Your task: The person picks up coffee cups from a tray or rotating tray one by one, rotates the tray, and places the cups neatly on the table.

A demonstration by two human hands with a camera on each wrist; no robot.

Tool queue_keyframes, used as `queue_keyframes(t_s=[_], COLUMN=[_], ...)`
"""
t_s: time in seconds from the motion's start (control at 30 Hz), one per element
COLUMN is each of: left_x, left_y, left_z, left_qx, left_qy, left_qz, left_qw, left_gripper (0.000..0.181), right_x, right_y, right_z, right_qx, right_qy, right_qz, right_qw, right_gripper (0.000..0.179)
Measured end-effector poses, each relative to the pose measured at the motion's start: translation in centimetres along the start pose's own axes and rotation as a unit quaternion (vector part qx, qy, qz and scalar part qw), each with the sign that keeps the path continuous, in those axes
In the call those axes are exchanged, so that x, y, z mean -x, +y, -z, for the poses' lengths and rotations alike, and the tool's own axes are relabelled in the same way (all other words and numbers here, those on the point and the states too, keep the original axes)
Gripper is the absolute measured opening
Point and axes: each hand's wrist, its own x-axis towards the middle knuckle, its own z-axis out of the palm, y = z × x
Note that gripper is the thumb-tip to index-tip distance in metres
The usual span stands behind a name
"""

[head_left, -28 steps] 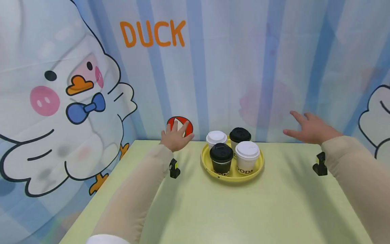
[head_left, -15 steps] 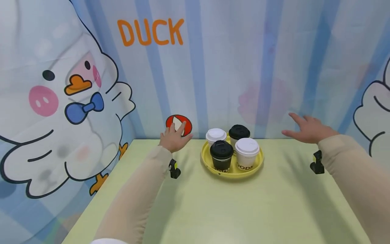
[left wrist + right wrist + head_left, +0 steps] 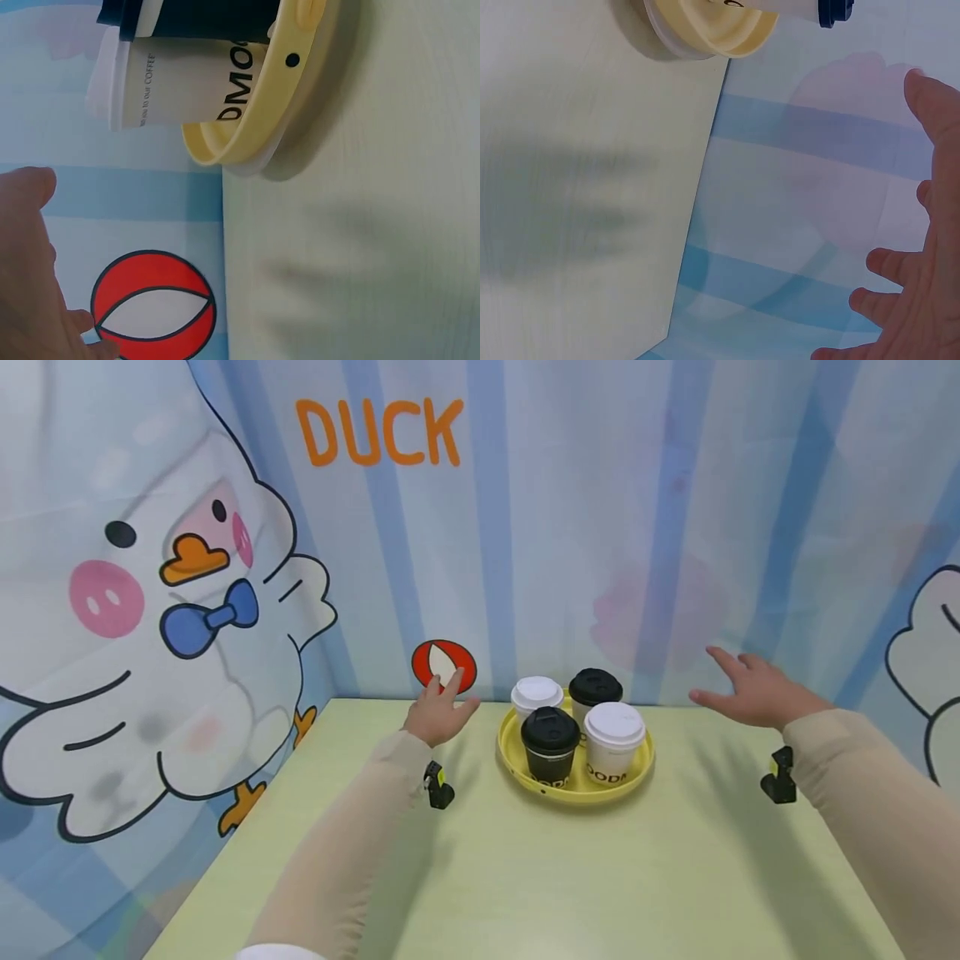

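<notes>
A round yellow tray (image 3: 517, 774) holds several lidded coffee cups near the far edge of the table. In front stand a black cup with a black lid (image 3: 550, 743) and a white cup with a white lid (image 3: 613, 742); behind them are a white-lidded cup (image 3: 536, 695) and a black-lidded cup (image 3: 595, 689). My left hand (image 3: 441, 714) hovers left of the tray with fingers spread, holding nothing. Well to the tray's right, my right hand (image 3: 761, 689) is raised with its fingers extended and apart. In the left wrist view a white cup (image 3: 187, 82) shows printed lettering.
The pale yellow-green table (image 3: 585, 877) meets a blue striped curtain (image 3: 555, 527) behind the tray. A cartoon duck (image 3: 202, 677) and a red-and-white ball (image 3: 420, 664) are printed on it. Black wrist cameras (image 3: 438, 785) hang below both wrists.
My left hand has shifted slightly right and down, toward the tray. The right hand has moved slightly inward. The tray and cups stay in place; the head view sways a little.
</notes>
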Motion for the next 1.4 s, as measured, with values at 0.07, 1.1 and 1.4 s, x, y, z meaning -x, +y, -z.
queue_keyframes(t_s=[0.07,1.1,1.4], left_x=[-0.2,-1.4,-1.6], left_y=[0.1,2.2,3.0], left_z=[-0.6,-13.2,-13.8], left_qx=[0.029,0.313,0.332], left_qy=[0.0,0.087,0.096], left_qz=[0.002,-0.016,-0.009], left_qw=[0.9996,0.9458,0.9383], left_gripper=[0.077,0.061,0.06], right_x=[-0.2,-1.0,-1.4], right_y=[0.0,1.6,1.6], right_z=[-0.1,-4.6,-4.9], right_qx=[-0.005,-0.139,-0.149], right_qy=[0.002,0.03,0.029], right_qz=[0.004,-0.023,-0.03], right_qw=[1.0,0.9896,0.988], right_gripper=[0.1,0.102,0.104])
